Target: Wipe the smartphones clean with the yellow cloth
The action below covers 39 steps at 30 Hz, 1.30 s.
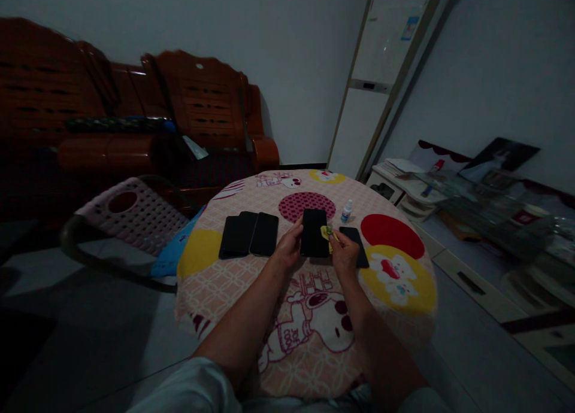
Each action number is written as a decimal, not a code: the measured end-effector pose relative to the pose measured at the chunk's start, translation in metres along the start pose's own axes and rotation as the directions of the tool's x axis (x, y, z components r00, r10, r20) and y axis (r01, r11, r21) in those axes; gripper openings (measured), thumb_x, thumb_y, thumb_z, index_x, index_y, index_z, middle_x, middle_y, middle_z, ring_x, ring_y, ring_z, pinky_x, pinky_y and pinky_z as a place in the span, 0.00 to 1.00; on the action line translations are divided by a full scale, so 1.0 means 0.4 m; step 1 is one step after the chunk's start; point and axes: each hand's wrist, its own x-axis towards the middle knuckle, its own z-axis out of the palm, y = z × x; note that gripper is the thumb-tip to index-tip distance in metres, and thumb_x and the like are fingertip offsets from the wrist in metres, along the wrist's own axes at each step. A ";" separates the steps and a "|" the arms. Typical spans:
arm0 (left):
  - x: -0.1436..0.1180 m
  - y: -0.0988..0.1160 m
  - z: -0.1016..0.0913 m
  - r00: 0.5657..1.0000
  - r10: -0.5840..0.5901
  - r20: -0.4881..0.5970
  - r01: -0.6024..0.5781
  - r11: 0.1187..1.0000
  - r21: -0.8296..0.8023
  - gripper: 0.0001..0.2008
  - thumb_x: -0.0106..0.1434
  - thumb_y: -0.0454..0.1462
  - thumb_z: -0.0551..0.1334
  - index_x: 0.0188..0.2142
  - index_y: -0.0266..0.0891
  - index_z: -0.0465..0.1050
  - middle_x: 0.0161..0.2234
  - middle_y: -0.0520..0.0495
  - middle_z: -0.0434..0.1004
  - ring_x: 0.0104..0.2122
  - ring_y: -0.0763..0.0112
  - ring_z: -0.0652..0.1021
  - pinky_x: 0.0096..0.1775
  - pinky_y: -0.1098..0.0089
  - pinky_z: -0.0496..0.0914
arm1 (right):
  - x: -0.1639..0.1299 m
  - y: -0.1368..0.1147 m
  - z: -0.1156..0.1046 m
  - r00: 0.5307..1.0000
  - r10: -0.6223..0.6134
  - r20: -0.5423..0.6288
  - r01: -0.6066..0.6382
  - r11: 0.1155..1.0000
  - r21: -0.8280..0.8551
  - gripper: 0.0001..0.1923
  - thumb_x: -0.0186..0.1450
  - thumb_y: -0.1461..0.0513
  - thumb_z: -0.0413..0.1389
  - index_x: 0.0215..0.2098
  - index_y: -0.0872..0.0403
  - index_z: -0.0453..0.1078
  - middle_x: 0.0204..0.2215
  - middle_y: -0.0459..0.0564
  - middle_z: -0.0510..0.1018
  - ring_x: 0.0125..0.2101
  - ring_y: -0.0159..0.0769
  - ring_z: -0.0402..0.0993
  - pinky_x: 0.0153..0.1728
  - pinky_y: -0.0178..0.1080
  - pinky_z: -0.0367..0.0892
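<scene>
Far left: dark wooden sofa (135, 120) against the wall, long dark bundle (119, 124) lying along its seat. Nearer, a pink perforated plastic chair (135, 212) drawn up just beside the left rim of the desk (211, 281), a blue cloth wedged between the two. Open grey floor (81, 329) left of and below the chair, well clear.

On the round desk, covered in a cartoon-print cloth: three black phones (249, 234) lying flat in an overlapping row, left of centre, set back from the rim. Bare cloth between that row and the near edge.

Left hand (290, 248) closed around the left edge of a black phone (314, 232), held upright-tilted above the middle of the desk. Right hand (344, 251) pinched on a small yellow-green cloth (327, 232), pressed against the right edge of that phone. Both forearms stretched across the near half of the desk.

Just beyond the right hand: one more black phone (354, 245) flat on the desk, touching or nearly touching the knuckles. Behind it, a small white bottle with a blue cap (346, 211), upright, cap on, contents not visible.

Right rim of the desk bare. Further right, a low white cabinet (395, 188) stacked with papers, and a cluttered glass surface (494, 209); narrow strip of floor between these and the desk. Tall white panel (381, 84) leaning in the corner.
</scene>
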 end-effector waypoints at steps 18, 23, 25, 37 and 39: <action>-0.008 0.004 0.017 0.993 -0.106 -0.057 0.103 0.994 -0.041 0.17 0.64 0.36 0.58 0.51 0.34 0.71 0.37 0.41 0.80 0.35 0.64 0.80 0.40 0.69 0.73 | -0.004 -0.001 0.004 1.000 0.021 0.011 -0.022 0.999 0.032 0.19 0.58 0.56 0.56 0.41 0.58 0.78 0.33 0.50 0.82 0.33 0.41 0.78 0.34 0.38 0.72; -0.010 0.000 0.013 0.988 0.006 -0.155 -0.004 1.000 0.013 0.14 0.65 0.39 0.58 0.45 0.33 0.74 0.32 0.44 0.80 0.32 0.67 0.80 0.37 0.72 0.73 | -0.009 0.005 0.012 0.994 0.085 0.065 -0.090 0.992 0.088 0.20 0.56 0.55 0.57 0.42 0.59 0.78 0.30 0.50 0.82 0.29 0.39 0.77 0.27 0.36 0.73; -0.008 -0.003 0.005 0.984 0.049 -0.173 -0.047 0.999 0.013 0.14 0.65 0.40 0.58 0.45 0.33 0.75 0.33 0.43 0.80 0.32 0.67 0.80 0.37 0.72 0.73 | -0.012 0.006 0.017 0.992 0.099 0.082 -0.108 0.988 0.109 0.20 0.55 0.55 0.58 0.41 0.59 0.78 0.28 0.50 0.82 0.27 0.39 0.77 0.25 0.36 0.72; -0.004 -0.009 0.019 0.962 0.254 -0.103 -0.255 0.967 0.004 0.20 0.61 0.31 0.59 0.52 0.43 0.69 0.38 0.49 0.79 0.34 0.71 0.79 0.39 0.73 0.72 | -0.036 0.004 0.040 0.987 0.105 0.122 -0.125 0.978 0.166 0.22 0.57 0.53 0.58 0.43 0.60 0.77 0.30 0.52 0.81 0.24 0.36 0.75 0.21 0.34 0.70; 0.001 -0.016 0.024 0.964 0.252 -0.088 -0.255 0.967 -0.025 0.19 0.60 0.29 0.58 0.51 0.41 0.70 0.35 0.48 0.78 0.33 0.71 0.78 0.39 0.72 0.72 | -0.044 -0.007 0.044 0.988 0.104 0.111 -0.122 0.979 0.165 0.23 0.57 0.53 0.57 0.44 0.60 0.76 0.29 0.51 0.81 0.24 0.36 0.75 0.21 0.34 0.69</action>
